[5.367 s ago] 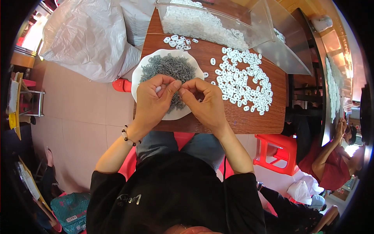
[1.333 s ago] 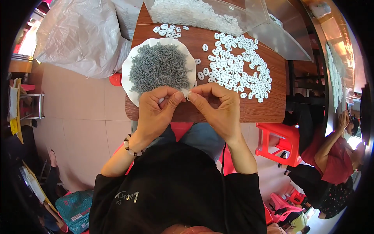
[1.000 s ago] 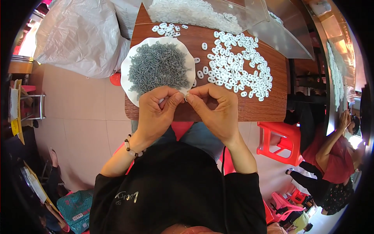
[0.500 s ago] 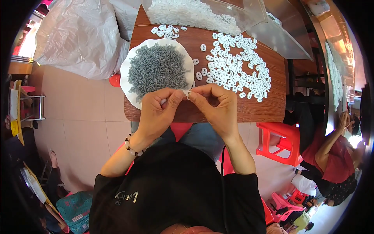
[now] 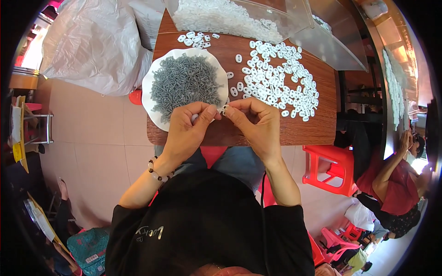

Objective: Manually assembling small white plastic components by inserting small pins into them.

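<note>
My two hands meet above the near edge of the wooden table, fingertips almost touching. Between the thumb and forefinger of my right hand (image 5: 257,124) is a small white oval two-hole piece (image 5: 224,109). My left hand (image 5: 189,125) is closed beside it, with another white piece (image 5: 194,118) showing among its fingers; whatever its fingertips pinch is too small to make out. Just beyond my left hand, a white scalloped plate (image 5: 148,87) carries a heap of small grey screws (image 5: 186,80). Many loose white oval pieces (image 5: 276,76) lie spread past my right hand.
A clear bin (image 5: 294,14) of white pieces stands at the table's (image 5: 294,133) far side, near a small white cluster (image 5: 195,39). A large whitish bag (image 5: 92,46) is at the left. On the right are a red stool (image 5: 329,170) and a seated person (image 5: 391,184).
My hands have parted slightly at the fingertips, so the white piece in my right fingers shows more clearly. The plate and loose pieces look unchanged.
</note>
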Available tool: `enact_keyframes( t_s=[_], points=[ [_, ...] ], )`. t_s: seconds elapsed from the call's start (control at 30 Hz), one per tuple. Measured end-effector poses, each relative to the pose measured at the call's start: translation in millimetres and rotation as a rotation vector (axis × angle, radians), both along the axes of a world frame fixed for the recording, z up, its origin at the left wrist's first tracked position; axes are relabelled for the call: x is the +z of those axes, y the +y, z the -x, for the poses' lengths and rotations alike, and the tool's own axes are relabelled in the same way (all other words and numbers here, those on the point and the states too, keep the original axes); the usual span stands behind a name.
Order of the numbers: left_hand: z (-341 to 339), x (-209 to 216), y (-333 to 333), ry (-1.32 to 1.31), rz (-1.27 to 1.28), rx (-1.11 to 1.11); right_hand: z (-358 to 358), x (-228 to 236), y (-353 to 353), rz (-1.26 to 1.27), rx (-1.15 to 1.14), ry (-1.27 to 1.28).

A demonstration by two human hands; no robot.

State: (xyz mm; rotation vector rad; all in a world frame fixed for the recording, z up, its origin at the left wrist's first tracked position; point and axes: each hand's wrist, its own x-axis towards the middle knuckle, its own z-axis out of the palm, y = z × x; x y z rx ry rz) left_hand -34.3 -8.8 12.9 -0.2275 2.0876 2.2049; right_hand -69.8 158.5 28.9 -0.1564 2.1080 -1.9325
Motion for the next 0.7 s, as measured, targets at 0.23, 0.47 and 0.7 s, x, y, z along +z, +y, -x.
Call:
enact_keyframes(
  t_s=[0.23, 0.47, 0.7],
  points=[
    [-0.4, 1.4, -3.8, 0.048, 0.128, -0.044, -1.1, 4.5, -2.3, -0.032, 0.005, 0.013],
    [-1.4, 1.8, -2.7, 0.109, 0.134, -0.032, -2.5, 7.0, -4.3, 0.003, 0.029, 0.011],
    [-1.5, 4.2, -4.2, 0.107, 0.170, -0.049, -4.5, 7.0, -4.2, -0.006, 0.029, 0.026]
  ],
)
